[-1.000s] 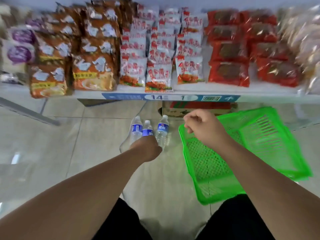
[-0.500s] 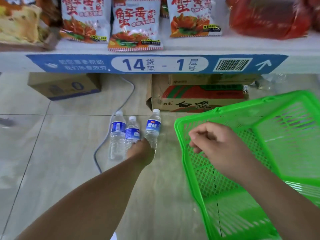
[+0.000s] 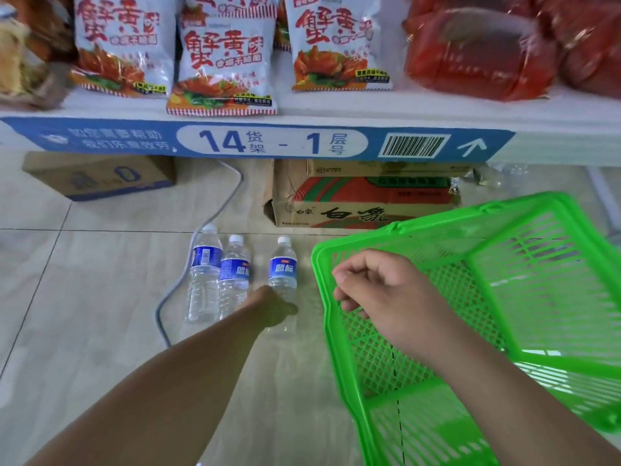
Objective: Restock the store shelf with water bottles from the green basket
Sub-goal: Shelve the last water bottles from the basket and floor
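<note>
Three blue-labelled water bottles (image 3: 234,277) stand upright on the floor (image 3: 84,297) beside the green basket (image 3: 437,224).

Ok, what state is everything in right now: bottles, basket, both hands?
Left bottle: upright on the floor, capped.
Middle bottle: upright, capped, against the left bottle.
Right bottle: upright, capped, apart from those two.
Green basket: no bottles inside.
Left hand: grips the right bottle low down.
Right hand: fingers curled, holding nothing, over the green basket's rim.
</note>
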Tool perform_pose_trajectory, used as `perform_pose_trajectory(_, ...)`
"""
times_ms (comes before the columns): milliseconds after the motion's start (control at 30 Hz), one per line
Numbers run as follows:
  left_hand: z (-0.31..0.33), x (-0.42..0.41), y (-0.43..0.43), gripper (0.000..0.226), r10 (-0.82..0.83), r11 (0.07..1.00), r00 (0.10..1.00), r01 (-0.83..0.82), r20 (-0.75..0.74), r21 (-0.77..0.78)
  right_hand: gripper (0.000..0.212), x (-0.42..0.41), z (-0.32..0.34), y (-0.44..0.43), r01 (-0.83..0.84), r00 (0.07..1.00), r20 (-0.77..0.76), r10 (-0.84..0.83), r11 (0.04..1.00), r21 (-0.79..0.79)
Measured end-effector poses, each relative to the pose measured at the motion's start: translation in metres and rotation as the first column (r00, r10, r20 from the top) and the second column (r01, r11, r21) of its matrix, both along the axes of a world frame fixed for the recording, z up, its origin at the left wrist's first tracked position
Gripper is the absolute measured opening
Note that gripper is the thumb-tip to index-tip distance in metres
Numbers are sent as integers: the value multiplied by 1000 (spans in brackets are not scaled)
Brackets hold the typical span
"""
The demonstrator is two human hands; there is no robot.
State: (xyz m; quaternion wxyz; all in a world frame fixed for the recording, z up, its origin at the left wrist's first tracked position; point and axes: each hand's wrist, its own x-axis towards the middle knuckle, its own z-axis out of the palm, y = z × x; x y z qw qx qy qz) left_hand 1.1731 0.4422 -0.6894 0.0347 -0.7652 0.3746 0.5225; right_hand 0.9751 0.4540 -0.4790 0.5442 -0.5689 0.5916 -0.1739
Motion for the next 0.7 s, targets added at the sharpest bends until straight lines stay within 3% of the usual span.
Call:
perform_pose_trajectory(133,17,9,8,46,74,995,993,-67,-87,80,10,5,-7,-6,5,1000,-19,-5,1000,23)
perform_pose_trajectory(267,67,22,27,51,87,990,995,-82,-42,116,10,5,-6,4,-3,999,-46,9,991,135)
perform_pose_trajectory(367,123,34,42,71,-13,997,999,15,-30,72,11,12,7,21,208,978,-22,-208,952,225)
perform_pose_trajectory(433,169,41,57,83,-72,996,997,73,-11,58,11,26,21,41,362,920,-1,-392,848,387)
perform_pose_trajectory(533,247,51,84,65,-147,987,989,144,31,64,17,55,55,76,322,913,19,-409,745,584)
perform_pose_trajectory(633,329,49,116,46,-141,986,990,142,-11,83,22,67,116,95,310,921,0,-388,736,602)
perform_pose_trajectory(700,380,39,134,60,-180,978,982,184,-52,100,30,65,160,98,343,905,-7,-426,718,606)
